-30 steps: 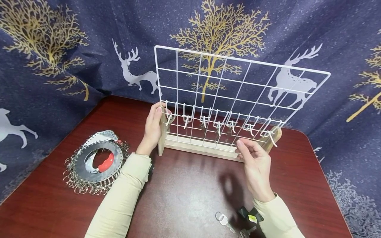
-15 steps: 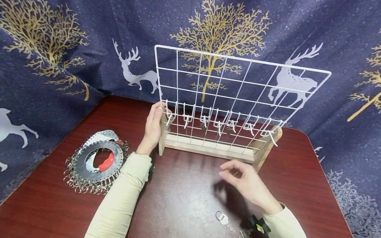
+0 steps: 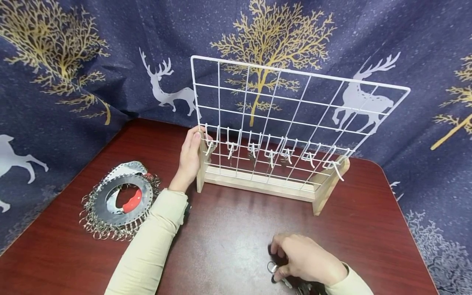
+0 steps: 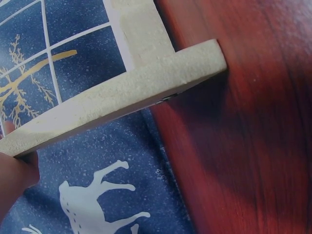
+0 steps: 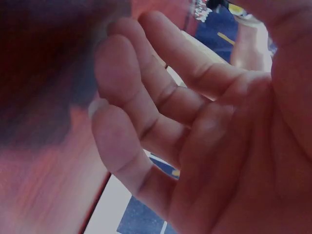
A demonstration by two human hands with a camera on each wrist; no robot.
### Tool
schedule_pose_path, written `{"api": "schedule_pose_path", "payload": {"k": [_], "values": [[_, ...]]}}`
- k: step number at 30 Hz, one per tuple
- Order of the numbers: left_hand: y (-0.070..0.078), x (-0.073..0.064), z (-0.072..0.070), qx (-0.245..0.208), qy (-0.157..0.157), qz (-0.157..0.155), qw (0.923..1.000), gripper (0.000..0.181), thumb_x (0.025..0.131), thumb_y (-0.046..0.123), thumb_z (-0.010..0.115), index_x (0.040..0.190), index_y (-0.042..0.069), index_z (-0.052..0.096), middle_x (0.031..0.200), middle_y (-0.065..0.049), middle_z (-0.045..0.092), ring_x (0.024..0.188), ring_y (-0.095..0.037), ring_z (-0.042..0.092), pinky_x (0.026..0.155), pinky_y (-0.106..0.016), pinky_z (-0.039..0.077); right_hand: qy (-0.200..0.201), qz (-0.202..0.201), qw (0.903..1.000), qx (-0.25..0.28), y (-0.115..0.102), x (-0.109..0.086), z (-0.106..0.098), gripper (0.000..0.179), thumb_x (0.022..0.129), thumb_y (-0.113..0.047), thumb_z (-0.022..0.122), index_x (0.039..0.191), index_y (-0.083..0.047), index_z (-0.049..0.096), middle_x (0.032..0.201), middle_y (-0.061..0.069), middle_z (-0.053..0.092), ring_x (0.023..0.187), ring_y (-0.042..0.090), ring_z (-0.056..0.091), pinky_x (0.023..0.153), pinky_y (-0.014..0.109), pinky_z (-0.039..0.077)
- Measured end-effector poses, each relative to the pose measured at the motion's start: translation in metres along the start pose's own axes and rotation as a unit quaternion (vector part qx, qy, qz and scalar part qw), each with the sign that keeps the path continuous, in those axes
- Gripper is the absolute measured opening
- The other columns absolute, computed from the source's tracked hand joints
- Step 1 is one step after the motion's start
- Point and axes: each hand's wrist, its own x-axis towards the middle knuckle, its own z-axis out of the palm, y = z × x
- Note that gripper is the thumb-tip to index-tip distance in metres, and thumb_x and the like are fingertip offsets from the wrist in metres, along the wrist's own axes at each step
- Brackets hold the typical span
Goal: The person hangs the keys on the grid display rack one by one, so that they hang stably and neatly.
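A white wire grid rack stands on wooden legs, with several white hooks along its lower part. Small metal keys hang on some of the hooks. My left hand grips the wooden side post at the rack's left; in the left wrist view the hand shows at the post's end. Low over the table, my right hand is at a key with a ring; thumb and fingers are apart and partly cover it. The right wrist view shows loosely bent fingers.
On the left of the reddish-brown table lies a grey metal disc with many small rings round its edge, over a red and white piece. More metal shows beneath my right hand. A blue curtain hangs behind.
My right hand has come away from the lower right of the rack and down toward me, to the ringed key on the table. The left hand keeps its grip on the post.
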Motion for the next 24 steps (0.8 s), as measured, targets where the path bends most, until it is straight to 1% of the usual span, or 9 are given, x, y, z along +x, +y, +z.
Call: {"api": "schedule_pose_path", "payload": {"k": [2, 4, 5, 8, 11, 14, 17, 20, 24], "values": [[0.000, 0.000, 0.000, 0.000, 0.000, -0.001, 1.0000, 0.028, 0.106, 0.019, 0.034, 0.118, -0.001, 0.048, 0.093, -0.004, 0.058, 0.075, -0.014, 0.061, 0.058, -0.026, 0.049, -0.012, -0.001, 0.9999, -0.005, -0.002, 0.001, 0.002, 0.041, 0.061, -0.044, 0.087, 0.085, -0.029, 0.056, 0.070, -0.020, 0.046, 0.065, -0.002, 0.044, 0.058, 0.024, 0.040], [0.000, 0.000, 0.000, -0.001, 0.000, -0.001, 1.0000, 0.028, 0.106, 0.020, 0.034, 0.118, -0.002, 0.048, 0.093, -0.006, 0.058, 0.075, -0.014, 0.060, 0.057, -0.025, 0.049, -0.020, -0.004, 0.9998, -0.005, -0.002, 0.001, 0.004, 0.039, 0.062, -0.041, 0.087, 0.082, -0.030, 0.055, 0.069, -0.019, 0.045, 0.063, -0.002, 0.043, 0.056, 0.023, 0.038], [-0.001, 0.000, 0.000, -0.002, -0.001, -0.003, 1.0000, 0.028, 0.107, 0.020, 0.034, 0.118, -0.001, 0.048, 0.094, -0.007, 0.058, 0.074, -0.014, 0.060, 0.055, -0.026, 0.048, -0.021, -0.007, 0.9997, -0.005, -0.002, 0.001, 0.005, 0.038, 0.063, -0.039, 0.087, 0.081, -0.030, 0.055, 0.068, -0.019, 0.045, 0.062, -0.002, 0.043, 0.055, 0.023, 0.038], [-0.001, 0.000, 0.000, -0.011, -0.004, -0.002, 0.9999, 0.032, 0.107, 0.021, 0.034, 0.119, -0.005, 0.046, 0.095, -0.011, 0.057, 0.071, -0.016, 0.058, 0.049, -0.028, 0.047, -0.020, -0.017, 0.9996, -0.002, -0.002, 0.002, 0.006, 0.035, 0.065, -0.034, 0.087, 0.078, -0.030, 0.055, 0.068, -0.021, 0.045, 0.061, -0.004, 0.043, 0.054, 0.022, 0.038], [-0.001, 0.000, 0.000, -0.017, -0.008, -0.004, 0.9998, 0.035, 0.107, 0.023, 0.033, 0.121, -0.008, 0.042, 0.096, -0.012, 0.056, 0.068, -0.020, 0.057, 0.044, -0.029, 0.045, -0.018, -0.021, 0.9996, 0.002, -0.001, 0.002, 0.007, 0.031, 0.069, -0.032, 0.086, 0.076, -0.030, 0.056, 0.069, -0.022, 0.047, 0.061, -0.004, 0.043, 0.054, 0.021, 0.039], [-0.001, -0.001, 0.000, -0.016, -0.007, -0.002, 0.9998, 0.036, 0.107, 0.023, 0.033, 0.122, -0.009, 0.042, 0.096, -0.013, 0.056, 0.070, -0.022, 0.058, 0.044, -0.027, 0.045, -0.019, -0.019, 0.9996, 0.008, -0.001, 0.002, 0.007, 0.027, 0.072, -0.033, 0.084, 0.075, -0.030, 0.058, 0.071, -0.022, 0.048, 0.060, -0.004, 0.043, 0.054, 0.021, 0.039], [-0.002, -0.001, -0.001, -0.015, -0.005, 0.002, 0.9999, 0.034, 0.107, 0.022, 0.033, 0.120, -0.008, 0.044, 0.096, -0.015, 0.056, 0.072, -0.022, 0.060, 0.046, -0.026, 0.045, -0.010, -0.016, 0.9997, 0.014, -0.002, 0.003, 0.008, 0.027, 0.072, -0.038, 0.083, 0.076, -0.029, 0.057, 0.068, -0.022, 0.047, 0.058, -0.005, 0.044, 0.053, 0.021, 0.039], [-0.002, -0.001, -0.001, -0.013, -0.004, 0.001, 0.9999, 0.033, 0.107, 0.021, 0.034, 0.120, -0.007, 0.044, 0.095, -0.014, 0.057, 0.072, -0.018, 0.061, 0.046, -0.025, 0.045, 0.005, -0.021, 0.9996, 0.016, -0.003, 0.004, 0.010, 0.030, 0.071, -0.042, 0.082, 0.077, -0.029, 0.055, 0.063, -0.023, 0.044, 0.057, -0.006, 0.044, 0.054, 0.021, 0.039], [-0.003, -0.001, -0.001, -0.008, -0.003, 0.000, 1.0000, 0.033, 0.107, 0.020, 0.033, 0.121, -0.008, 0.044, 0.095, -0.012, 0.057, 0.072, -0.014, 0.062, 0.046, -0.024, 0.046, 0.014, -0.026, 0.9994, 0.018, -0.005, 0.006, 0.013, 0.029, 0.073, -0.038, 0.082, 0.077, -0.029, 0.054, 0.060, -0.024, 0.043, 0.057, -0.007, 0.044, 0.054, 0.020, 0.039]]}}
